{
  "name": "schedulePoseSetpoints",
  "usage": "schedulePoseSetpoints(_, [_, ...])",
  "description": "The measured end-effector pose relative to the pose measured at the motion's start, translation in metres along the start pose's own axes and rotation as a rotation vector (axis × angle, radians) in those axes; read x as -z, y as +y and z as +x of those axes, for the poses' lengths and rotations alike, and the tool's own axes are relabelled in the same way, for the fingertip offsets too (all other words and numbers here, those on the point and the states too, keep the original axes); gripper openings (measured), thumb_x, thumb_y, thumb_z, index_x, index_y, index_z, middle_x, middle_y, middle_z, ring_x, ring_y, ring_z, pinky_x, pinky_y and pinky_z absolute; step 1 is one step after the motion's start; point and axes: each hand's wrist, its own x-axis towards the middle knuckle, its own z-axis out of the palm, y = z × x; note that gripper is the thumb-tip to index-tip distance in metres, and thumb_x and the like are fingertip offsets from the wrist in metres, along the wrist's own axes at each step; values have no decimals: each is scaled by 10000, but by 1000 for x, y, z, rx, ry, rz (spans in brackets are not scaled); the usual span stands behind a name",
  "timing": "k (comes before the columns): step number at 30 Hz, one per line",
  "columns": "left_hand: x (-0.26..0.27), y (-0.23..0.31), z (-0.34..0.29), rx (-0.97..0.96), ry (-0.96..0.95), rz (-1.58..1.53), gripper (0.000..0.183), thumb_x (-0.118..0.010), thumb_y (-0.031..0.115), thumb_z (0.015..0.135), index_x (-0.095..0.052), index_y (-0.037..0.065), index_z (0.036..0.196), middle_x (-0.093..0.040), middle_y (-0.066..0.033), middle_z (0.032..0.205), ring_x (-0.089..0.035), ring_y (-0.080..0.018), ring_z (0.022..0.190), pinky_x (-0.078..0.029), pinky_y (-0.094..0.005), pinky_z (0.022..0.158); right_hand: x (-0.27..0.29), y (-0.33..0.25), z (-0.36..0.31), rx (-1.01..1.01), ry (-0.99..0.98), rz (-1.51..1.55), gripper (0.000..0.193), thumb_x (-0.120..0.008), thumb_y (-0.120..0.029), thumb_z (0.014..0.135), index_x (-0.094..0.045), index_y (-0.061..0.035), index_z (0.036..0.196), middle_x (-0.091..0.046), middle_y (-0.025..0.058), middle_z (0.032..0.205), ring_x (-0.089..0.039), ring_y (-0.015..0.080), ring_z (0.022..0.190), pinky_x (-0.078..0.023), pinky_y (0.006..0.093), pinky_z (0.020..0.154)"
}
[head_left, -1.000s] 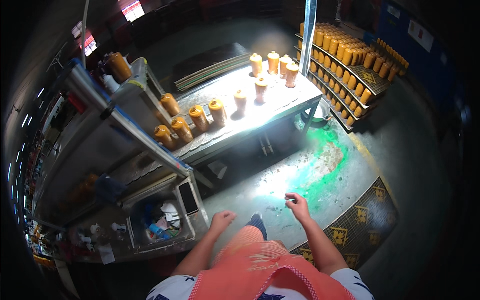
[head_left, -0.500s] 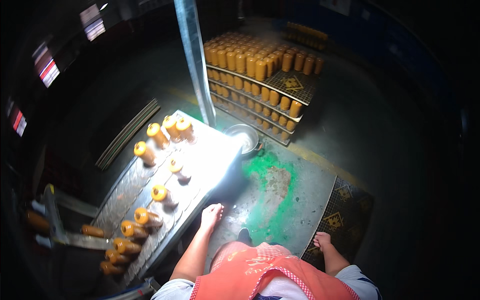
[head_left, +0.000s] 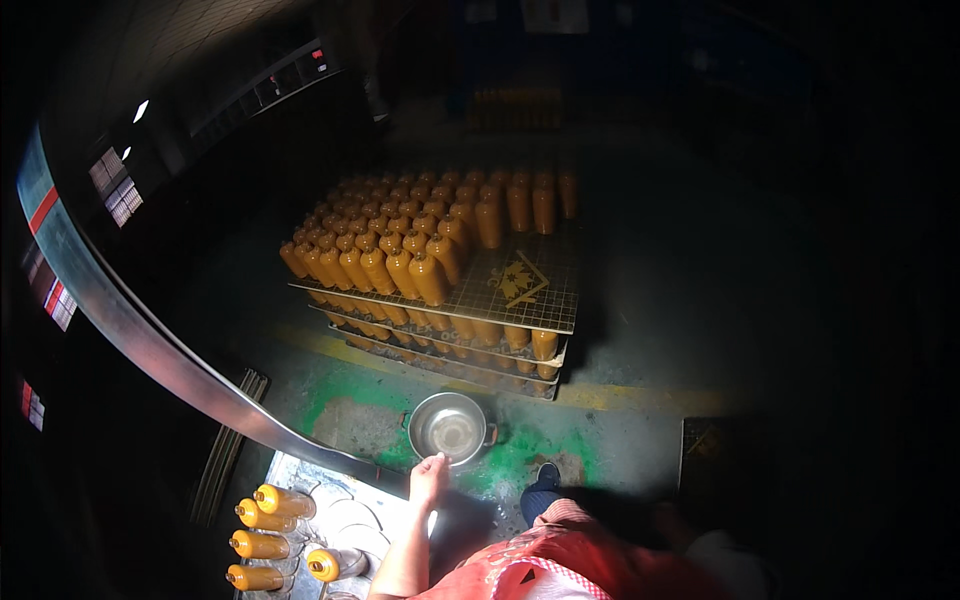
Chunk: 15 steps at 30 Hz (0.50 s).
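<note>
My left hand (head_left: 430, 478) is held out over the near right corner of the metal worktable (head_left: 345, 500), its fingers curled closed with nothing visible in them. Just beyond the fingertips, a round steel pot (head_left: 447, 425) with two side handles stands on the floor. Orange-topped bottles (head_left: 262, 544) with clearer lower parts stand on the table to the left of my forearm; one bottle (head_left: 335, 564) is set apart from the others. My right hand (head_left: 668, 518) is lost in dark shadow at my right side, and its fingers cannot be made out.
Ahead stands a tiered stack of boards (head_left: 515, 316) crowded with orange-brown bottles (head_left: 375, 270). A curved-looking metal post (head_left: 190, 385) crosses the left side. Long thin strips (head_left: 228, 445) lie left of the table. A dark mat (head_left: 705, 450) is on the right floor.
My view has swung left and forward, nearer the pot and the stack. My left hand is now close to the pot; my right hand has passed into shadow. One foot shows stepped forward.
</note>
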Motion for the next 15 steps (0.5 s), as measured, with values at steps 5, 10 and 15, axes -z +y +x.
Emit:
schedulePoseSetpoints(5, [-33, 51, 97, -111, 118, 252, 243, -634, 279, 988, -724, 58, 1037, -689, 10, 873, -584, -66, 749, -465, -222, 654, 185, -112, 312, -506, 185, 1313, 239, -637, -46, 874, -680, -79, 1107, -604, 18, 824, -587, 131, 661, -497, 283, 574])
schedulePoseSetpoints(10, [-126, 151, 219, -379, 67, 552, 311, -663, 272, 954, -696, 96, 1208, -700, -75, 1129, -665, -177, 947, -519, -305, 846, 377, -213, 498, 47, 477, 1131, 345, -659, -19, 884, -667, -113, 1215, -656, 23, 953, -610, 126, 814, -506, 262, 661])
schedulePoseSetpoints(15, [-235, 246, 379, -876, 42, 890, 434, -700, 265, 900, -636, 146, 1312, -519, -186, 1433, -458, -376, 1321, -356, -416, 1125, 507, -272, 595, 192, 607, 868, 475, -722, -83, 867, -611, -148, 1324, -495, 105, 1395, -548, 268, 1225, -514, 344, 934])
